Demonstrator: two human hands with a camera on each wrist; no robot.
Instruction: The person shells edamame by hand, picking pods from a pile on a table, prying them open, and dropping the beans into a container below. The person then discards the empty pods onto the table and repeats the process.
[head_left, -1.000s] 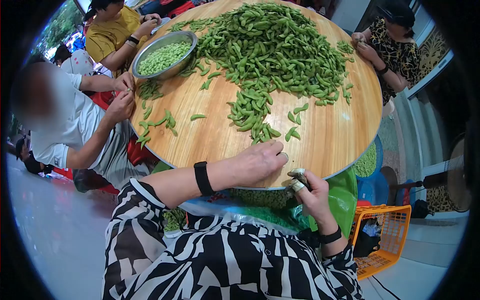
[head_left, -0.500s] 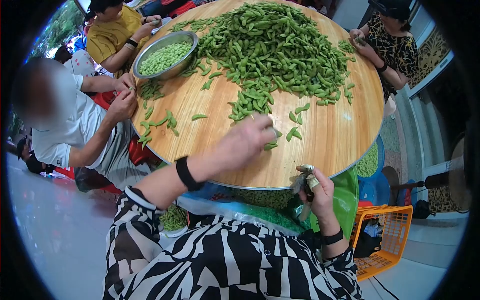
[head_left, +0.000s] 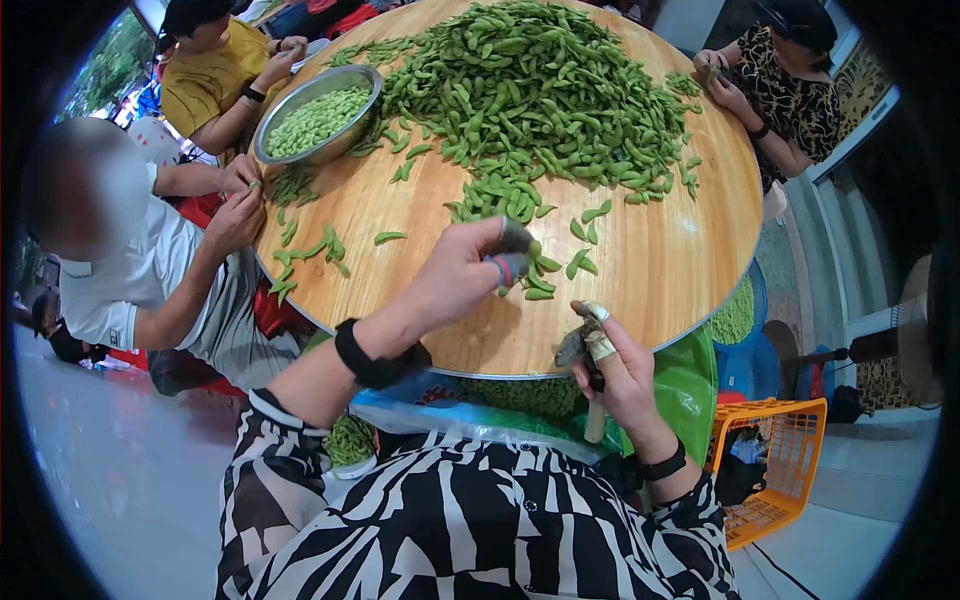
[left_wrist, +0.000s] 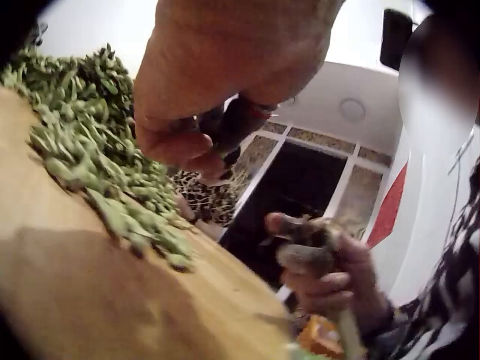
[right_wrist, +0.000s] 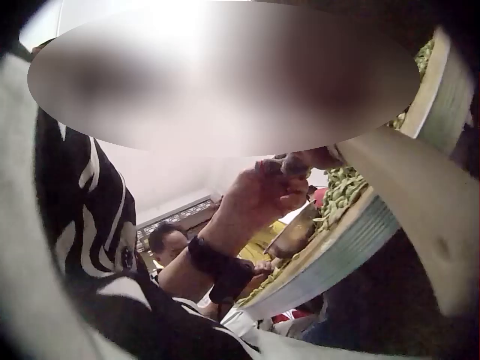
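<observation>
My left hand [head_left: 455, 275] hovers over the near part of the table, its thumb and finger in grey covers. Its fingertips pinch a green soybean pod [head_left: 536, 247]. Loose pods [head_left: 538, 285] lie just beyond and below those fingertips. At the near table edge, my right hand [head_left: 622, 375] is curled, with pale and dark covers on its digits. A pale stick-like thing [head_left: 595, 422] juts from under it, and the curled fingers [left_wrist: 315, 285] wrap its upper part in the left wrist view. The held end is hidden.
A big heap of pods [head_left: 545, 90] covers the far side of the round wooden table [head_left: 400, 290]. A metal bowl [head_left: 318, 150] of shelled beans stands at the left. Other people sit around. Beside my right are a blue tub [head_left: 735, 320] and an orange crate [head_left: 775, 470].
My left hand went from the near edge out to the loose pods, then drew slightly back and turned, a pod now at its fingertips. My right hand stayed near the edge, shifting slightly.
</observation>
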